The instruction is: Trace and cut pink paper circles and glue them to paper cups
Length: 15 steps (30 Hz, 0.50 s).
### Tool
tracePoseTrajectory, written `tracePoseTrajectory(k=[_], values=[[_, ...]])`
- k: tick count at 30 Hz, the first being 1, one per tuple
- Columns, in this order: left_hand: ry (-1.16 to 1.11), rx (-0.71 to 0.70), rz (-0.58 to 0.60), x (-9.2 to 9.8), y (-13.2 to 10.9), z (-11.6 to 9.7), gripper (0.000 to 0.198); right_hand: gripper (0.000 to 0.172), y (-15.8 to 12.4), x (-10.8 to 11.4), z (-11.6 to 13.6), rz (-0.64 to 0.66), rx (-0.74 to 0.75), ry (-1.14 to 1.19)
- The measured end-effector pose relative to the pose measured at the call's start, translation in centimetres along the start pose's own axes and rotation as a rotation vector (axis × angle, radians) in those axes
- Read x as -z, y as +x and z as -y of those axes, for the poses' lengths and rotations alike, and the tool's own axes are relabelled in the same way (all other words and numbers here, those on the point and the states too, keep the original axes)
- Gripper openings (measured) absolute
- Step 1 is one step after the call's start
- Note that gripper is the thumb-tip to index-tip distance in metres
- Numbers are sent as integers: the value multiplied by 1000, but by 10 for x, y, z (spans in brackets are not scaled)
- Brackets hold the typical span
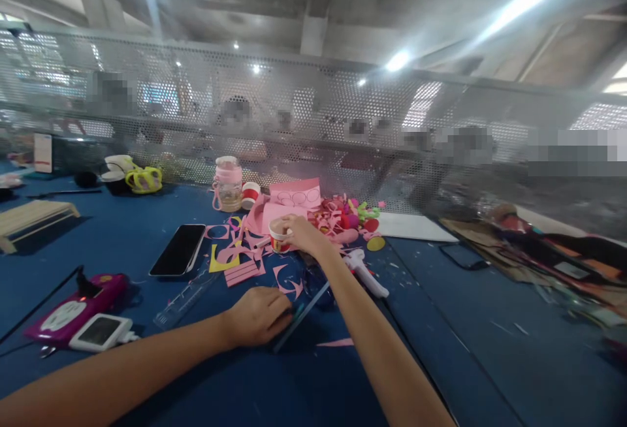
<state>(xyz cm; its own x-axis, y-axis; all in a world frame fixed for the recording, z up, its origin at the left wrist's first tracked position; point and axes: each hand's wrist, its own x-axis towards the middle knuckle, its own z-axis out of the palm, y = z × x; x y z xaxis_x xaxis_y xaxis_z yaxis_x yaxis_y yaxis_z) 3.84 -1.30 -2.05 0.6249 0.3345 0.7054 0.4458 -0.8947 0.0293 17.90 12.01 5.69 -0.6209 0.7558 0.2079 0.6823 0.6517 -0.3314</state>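
Observation:
My right hand point(296, 231) reaches forward, its fingers closed on a small red and white paper cup point(279, 242) among pink scraps. Nearer to me, my left hand point(259, 316) rests low over the blue table, fingers curled; what they hold, if anything, is hidden. A small teal piece point(298, 311) shows beside its fingertips. Between my forearms lies a long translucent stick point(304, 317). A white glue gun point(366, 273) lies just right of my right forearm. Cut pink foam sheets point(245, 273) and a yellow piece point(224, 258) spread left of the cup.
Behind the cup stand a pink-lidded bottle point(228, 185) and another paper cup point(251, 195). A phone point(178, 251), clear ruler point(181, 300) and purple device point(78, 309) lie left. Colourful scraps point(343, 218) are heaped ahead, before a perforated metal screen point(323, 100).

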Motion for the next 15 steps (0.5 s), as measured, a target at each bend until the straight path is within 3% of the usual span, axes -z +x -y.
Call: tracePoseTrajectory(k=[2, 4, 6, 9, 11, 13, 15], values=[[69, 118, -186, 0, 1, 4, 13, 6, 1, 2, 2, -11, 8, 21], [160, 283, -380, 0, 3, 12, 30, 6, 0, 8, 5, -21, 23, 43], [217, 433, -467, 1, 5, 24, 46, 9, -3, 16, 7, -5, 36, 75], [90, 611, -400, 6, 9, 47, 71, 12, -9, 27, 15, 59, 26, 153], [-204, 748, -314, 12, 15, 60, 83, 12, -12, 33, 25, 73, 44, 234], [-530, 849, -247, 23, 23, 71, 85, 13, -16, 38, 37, 49, 102, 326], [-705, 876, -231, 38, 33, 79, 78, 14, -21, 46, 49, -10, 128, 372]])
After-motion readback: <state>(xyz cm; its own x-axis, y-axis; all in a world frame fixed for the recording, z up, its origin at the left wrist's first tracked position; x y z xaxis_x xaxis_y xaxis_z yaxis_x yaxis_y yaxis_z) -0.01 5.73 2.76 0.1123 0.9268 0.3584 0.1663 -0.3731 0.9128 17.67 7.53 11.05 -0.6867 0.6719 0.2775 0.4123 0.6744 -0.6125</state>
